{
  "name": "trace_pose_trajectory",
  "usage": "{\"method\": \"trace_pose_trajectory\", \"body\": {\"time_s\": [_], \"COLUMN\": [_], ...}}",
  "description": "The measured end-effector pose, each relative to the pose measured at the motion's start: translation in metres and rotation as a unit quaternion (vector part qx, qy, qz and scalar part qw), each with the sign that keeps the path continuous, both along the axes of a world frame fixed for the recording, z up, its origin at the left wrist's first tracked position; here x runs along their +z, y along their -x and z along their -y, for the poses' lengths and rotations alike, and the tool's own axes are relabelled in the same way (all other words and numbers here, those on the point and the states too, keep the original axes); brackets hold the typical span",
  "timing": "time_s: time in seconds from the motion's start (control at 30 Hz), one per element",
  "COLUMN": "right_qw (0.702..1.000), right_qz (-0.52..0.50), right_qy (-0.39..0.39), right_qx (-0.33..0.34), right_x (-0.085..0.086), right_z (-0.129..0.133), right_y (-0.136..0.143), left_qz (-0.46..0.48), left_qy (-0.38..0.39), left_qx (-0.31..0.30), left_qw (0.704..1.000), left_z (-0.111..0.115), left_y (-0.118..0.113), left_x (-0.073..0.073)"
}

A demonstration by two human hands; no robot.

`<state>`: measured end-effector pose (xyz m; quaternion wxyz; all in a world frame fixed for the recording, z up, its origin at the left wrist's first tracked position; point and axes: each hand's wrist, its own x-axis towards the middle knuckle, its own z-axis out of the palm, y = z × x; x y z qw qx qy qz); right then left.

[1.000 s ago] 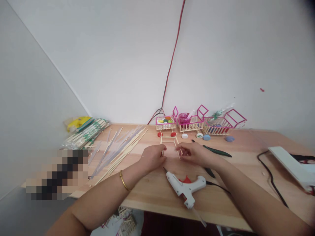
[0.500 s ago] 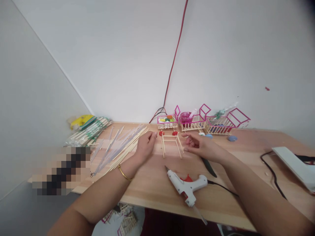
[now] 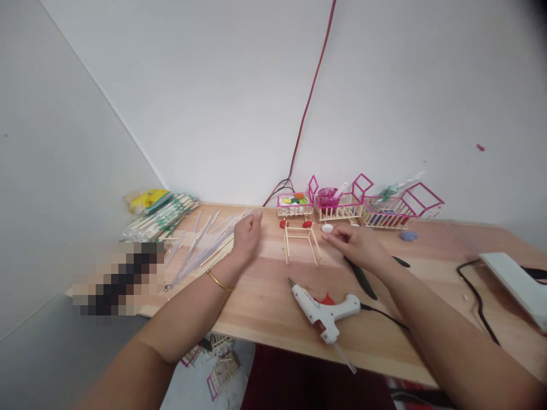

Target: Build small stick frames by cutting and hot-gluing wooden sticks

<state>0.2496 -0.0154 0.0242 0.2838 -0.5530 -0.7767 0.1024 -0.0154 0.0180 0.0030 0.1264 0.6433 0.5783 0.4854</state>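
A small frame of glued wooden sticks (image 3: 296,238) stands on the table between my two hands, touched by neither. Two red round caps (image 3: 284,225) sit at its far end. To its left, my left hand (image 3: 248,230) is closed, its curled fingers hiding whatever may be inside. My right hand (image 3: 352,242) is closed in a pinch at the frame's right. Right at its fingertips is a white round cap (image 3: 327,228); I cannot tell whether it is gripped or lies behind them. In front of the frame lies a white glue gun (image 3: 322,316), nozzle pointing away from me.
Loose sticks (image 3: 213,259) and a bagged stick bundle (image 3: 164,215) lie to the left. Small pink-edged stick carts (image 3: 341,210) line the wall. A dark blade (image 3: 363,280), a blue cap (image 3: 409,236) and a white device (image 3: 515,287) with a black cable are on the right.
My left hand has drawn slightly away from the frame, its fingers more curled. My right hand's fingers have closed into a pinch, and the white cap now shows beside them. The view shifted slightly.
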Motion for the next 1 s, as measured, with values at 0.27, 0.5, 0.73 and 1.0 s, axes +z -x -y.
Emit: {"method": "trace_pose_trajectory", "body": {"time_s": [0.27,0.5,0.73,1.0], "right_qw": [0.997,0.995,0.992,0.992], "right_qz": [0.018,0.037,0.034,0.030], "right_qy": [-0.068,-0.089,-0.123,-0.119], "right_qx": [-0.024,-0.012,0.004,0.010], "right_x": [-0.008,-0.016,-0.024,-0.023], "right_z": [-0.004,-0.010,-0.014,-0.014], "right_y": [-0.003,-0.007,-0.008,-0.008], "left_qz": [0.090,-0.071,-0.386,-0.387], "left_qy": [-0.057,-0.004,0.151,0.131], "left_qx": [0.128,0.153,0.069,0.087], "left_qw": [0.986,0.986,0.908,0.909], "left_z": [-0.026,-0.043,-0.035,-0.033], "left_y": [0.031,0.054,0.033,0.033], "left_x": [0.001,-0.004,-0.013,-0.009]}}
